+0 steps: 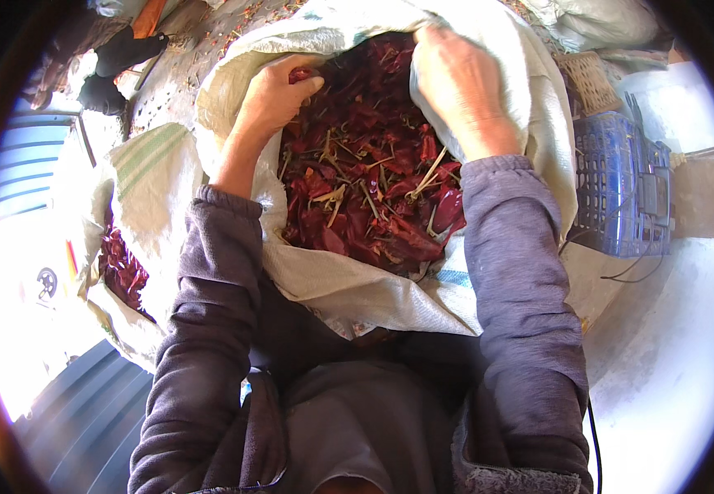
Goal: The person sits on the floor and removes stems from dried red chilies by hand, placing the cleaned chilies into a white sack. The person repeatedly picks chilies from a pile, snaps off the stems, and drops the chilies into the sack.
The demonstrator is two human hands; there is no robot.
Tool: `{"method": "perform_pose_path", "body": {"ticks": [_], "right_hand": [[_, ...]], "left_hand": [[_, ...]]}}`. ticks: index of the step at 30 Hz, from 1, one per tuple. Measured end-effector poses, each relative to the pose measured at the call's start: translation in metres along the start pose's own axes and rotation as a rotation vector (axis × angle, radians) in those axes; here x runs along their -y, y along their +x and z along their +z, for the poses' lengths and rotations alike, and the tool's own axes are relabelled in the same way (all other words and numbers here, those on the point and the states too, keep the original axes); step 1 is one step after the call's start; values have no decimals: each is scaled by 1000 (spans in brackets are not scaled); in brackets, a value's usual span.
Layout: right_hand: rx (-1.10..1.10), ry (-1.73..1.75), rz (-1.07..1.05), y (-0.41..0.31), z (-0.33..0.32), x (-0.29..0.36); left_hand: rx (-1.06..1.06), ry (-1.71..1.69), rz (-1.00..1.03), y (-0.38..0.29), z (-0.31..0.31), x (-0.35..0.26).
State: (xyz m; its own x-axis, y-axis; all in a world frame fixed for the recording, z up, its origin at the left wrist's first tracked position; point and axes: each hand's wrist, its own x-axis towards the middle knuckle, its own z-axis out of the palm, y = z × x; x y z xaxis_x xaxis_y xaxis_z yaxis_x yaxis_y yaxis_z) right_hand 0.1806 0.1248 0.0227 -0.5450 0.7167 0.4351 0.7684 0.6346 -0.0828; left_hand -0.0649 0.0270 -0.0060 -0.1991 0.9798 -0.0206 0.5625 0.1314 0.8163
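Note:
A large white woven sack (pixel 344 272) lies wide open in front of me, its rim folded outward. Dried red chili peppers (pixel 369 204), with pale stems among them, fill its mouth. My left hand (pixel 279 92) is at the upper left of the opening, with a piece of red chili (pixel 299 75) between its curled fingers and thumb. At the upper right, my right hand (pixel 455 77) is closed on the sack's inner edge; its fingertips are blurred and partly hidden.
Left of me stands another woven sack (pixel 153 173) with red chilies (pixel 122 265) inside. A blue plastic crate (pixel 619 185) is at the right, with a woven basket-like piece (pixel 588 80) above it. Chili scraps litter the floor (pixel 178 92).

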Motion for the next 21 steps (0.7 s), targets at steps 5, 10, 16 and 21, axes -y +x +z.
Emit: {"method": "perform_pose_path", "body": {"ticks": [5,10,16,21], "right_hand": [[-230,16,188,41,-44,-29],[-453,-333,-1,80,-29,-51],[-324,-248,-334,36,6,-4],[398,285,-487,-11,53,68]], "left_hand": [[-135,-206,-56,27,2,-12],[-197,-343,-43,59,0,-25],[-363,-360,-7,66,-4,-37],[-408,-443,111,63,-14,-46]]}}
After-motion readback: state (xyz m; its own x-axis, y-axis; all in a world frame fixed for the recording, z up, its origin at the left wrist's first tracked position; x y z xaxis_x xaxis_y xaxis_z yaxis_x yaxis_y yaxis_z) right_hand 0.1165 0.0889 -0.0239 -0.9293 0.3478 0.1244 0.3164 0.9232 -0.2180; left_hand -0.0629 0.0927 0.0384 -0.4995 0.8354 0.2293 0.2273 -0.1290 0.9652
